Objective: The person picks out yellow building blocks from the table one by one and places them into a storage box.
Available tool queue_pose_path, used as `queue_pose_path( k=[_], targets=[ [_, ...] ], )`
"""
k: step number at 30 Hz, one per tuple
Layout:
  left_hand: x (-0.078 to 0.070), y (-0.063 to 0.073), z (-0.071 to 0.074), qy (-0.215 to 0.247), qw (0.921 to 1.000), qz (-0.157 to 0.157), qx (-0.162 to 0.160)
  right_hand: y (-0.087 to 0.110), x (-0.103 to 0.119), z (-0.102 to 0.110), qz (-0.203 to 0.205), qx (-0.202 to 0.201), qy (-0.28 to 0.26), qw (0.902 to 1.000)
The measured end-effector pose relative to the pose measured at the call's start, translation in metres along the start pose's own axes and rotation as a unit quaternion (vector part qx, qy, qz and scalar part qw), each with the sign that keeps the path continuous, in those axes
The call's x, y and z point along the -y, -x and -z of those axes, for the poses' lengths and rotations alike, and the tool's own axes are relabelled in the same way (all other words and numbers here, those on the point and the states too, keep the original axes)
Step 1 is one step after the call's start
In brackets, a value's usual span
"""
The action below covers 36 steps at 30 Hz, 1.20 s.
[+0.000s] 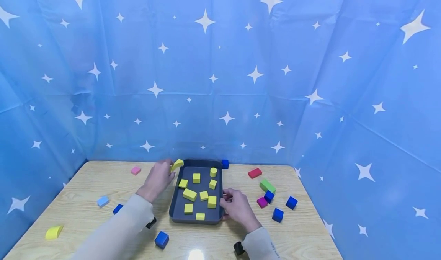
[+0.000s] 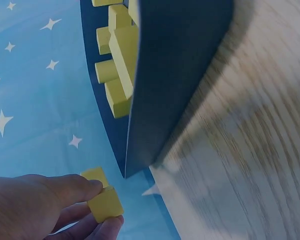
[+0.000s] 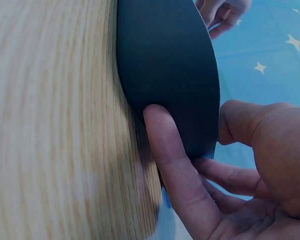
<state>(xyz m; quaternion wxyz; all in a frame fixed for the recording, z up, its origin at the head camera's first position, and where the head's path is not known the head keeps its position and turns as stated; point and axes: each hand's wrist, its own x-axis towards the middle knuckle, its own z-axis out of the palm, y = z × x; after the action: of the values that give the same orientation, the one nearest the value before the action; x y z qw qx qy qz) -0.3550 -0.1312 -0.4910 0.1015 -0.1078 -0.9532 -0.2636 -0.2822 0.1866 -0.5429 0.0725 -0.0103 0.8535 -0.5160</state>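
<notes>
In the head view my left hand [image 1: 159, 179] pinches a yellow arch block [image 1: 177, 164] beside the far left corner of the dark grey tray [image 1: 171, 216]. The left wrist view shows the arch block [image 2: 106, 204] between thumb and fingers, off the tray's corner. My right hand [image 1: 238, 207] grips the tray's right wall, thumb at the rim. One finger [image 3: 165, 135] lies along the wall's outer side in the right wrist view. Inside the tray are several yellow blocks, among them a cylinder [image 1: 213, 172], a cube [image 1: 211, 202] and a longer block [image 1: 190, 194].
Right of the tray lie a red block [image 1: 255, 173], a green block [image 1: 267, 185], a magenta block [image 1: 262, 202] and several blue cubes. A blue cube [image 1: 161, 239] sits in front. To the left are a pink block [image 1: 136, 170], a light blue block [image 1: 103, 201] and a yellow curved block [image 1: 54, 232].
</notes>
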Motion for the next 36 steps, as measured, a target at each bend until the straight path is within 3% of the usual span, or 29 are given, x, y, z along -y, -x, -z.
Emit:
queue_pose_path(
  k=[12, 29, 36],
  targets=[
    [-0.019, -0.011, -0.018, -0.017, 0.9997, -0.015, 0.01, -0.001, -0.002, -0.002, 0.009, -0.004, 0.0, 1.0],
    [-0.023, -0.024, -0.035, -0.023, 0.9985, -0.048, 0.014, 0.0, 0.0, -0.001, 0.019, 0.0, 0.0, 0.9998],
    [-0.029, -0.026, -0.039, -0.022, 0.9984, -0.046, 0.025, 0.0, 0.0, 0.0, 0.013, 0.0, -0.001, 0.9999]
  ],
)
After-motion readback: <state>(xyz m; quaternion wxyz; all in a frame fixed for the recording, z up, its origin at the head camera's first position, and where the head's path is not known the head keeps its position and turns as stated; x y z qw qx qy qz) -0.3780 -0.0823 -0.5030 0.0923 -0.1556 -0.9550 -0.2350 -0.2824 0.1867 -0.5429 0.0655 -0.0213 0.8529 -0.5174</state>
